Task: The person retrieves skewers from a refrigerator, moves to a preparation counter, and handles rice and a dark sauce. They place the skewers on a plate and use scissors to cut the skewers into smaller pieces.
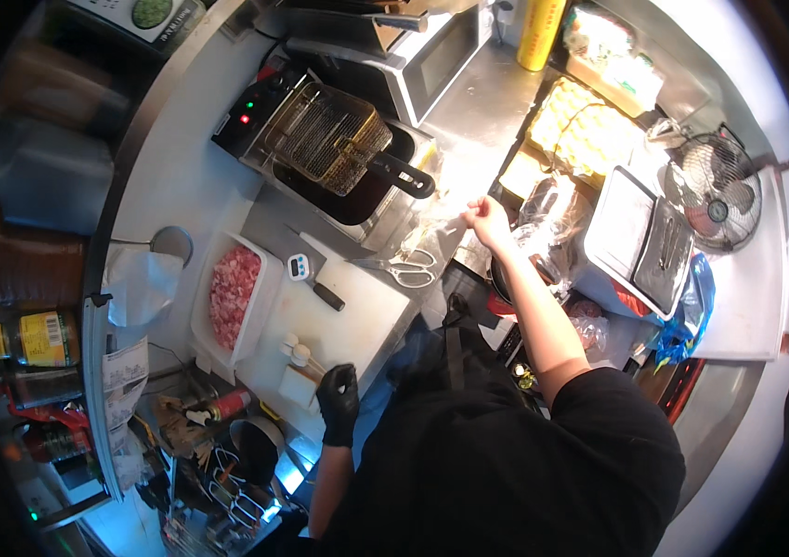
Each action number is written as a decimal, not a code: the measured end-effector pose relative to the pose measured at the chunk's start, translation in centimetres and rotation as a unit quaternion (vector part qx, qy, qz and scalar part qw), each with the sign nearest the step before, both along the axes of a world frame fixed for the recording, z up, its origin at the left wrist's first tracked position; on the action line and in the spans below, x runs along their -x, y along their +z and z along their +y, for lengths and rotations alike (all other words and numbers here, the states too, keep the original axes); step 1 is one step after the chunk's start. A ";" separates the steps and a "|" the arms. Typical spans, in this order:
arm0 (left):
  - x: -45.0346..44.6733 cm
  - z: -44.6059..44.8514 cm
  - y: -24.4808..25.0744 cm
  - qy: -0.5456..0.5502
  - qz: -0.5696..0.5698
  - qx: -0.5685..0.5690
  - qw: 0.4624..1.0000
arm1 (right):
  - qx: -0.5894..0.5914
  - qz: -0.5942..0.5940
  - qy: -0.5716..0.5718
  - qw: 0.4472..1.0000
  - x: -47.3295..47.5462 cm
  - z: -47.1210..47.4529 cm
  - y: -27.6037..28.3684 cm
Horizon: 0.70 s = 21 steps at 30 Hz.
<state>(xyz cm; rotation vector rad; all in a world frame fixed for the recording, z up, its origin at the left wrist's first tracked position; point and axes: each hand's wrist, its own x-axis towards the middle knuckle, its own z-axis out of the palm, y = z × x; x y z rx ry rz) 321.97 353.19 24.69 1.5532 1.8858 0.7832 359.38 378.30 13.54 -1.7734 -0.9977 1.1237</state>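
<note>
My left hand [338, 400] wears a black glove and is curled over the near edge of a white cutting board [359, 296]. Beside its fingers are white round-ended pieces [295, 348] on thin stems, next to a small pale block [299, 387]. A pale spot shows between the gloved fingers; I cannot tell if they hold a stem. My bare right hand [488, 223] reaches past the board's right side, fingertips drawn together over the glaring steel counter. Glare hides whether it grips anything. Near it are crumpled clear plastic [429, 233] and scissors [408, 269].
A white tub of chopped raw meat [235, 296], a digital timer [299, 267] and a black-handled knife [329, 295] sit at the board. Beyond stands a deep fryer with its basket [331, 139] and lit lamps. A lidded white bin [617, 240] and a fan [715, 195] stand right.
</note>
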 end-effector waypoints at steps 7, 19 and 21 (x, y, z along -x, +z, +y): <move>-12.0 14.9 -6.8 -0.130 0.050 -0.078 0.987 | -0.047 -0.298 -0.003 0.953 4.0 -0.1 -3.1; -19.3 26.0 -13.9 -0.228 -0.041 0.166 0.958 | -0.055 -0.060 0.005 0.997 2.2 -2.4 -3.6; -19.0 25.5 -14.6 -0.208 -0.103 0.127 0.964 | 0.047 0.156 -0.061 0.985 3.9 -1.7 -2.8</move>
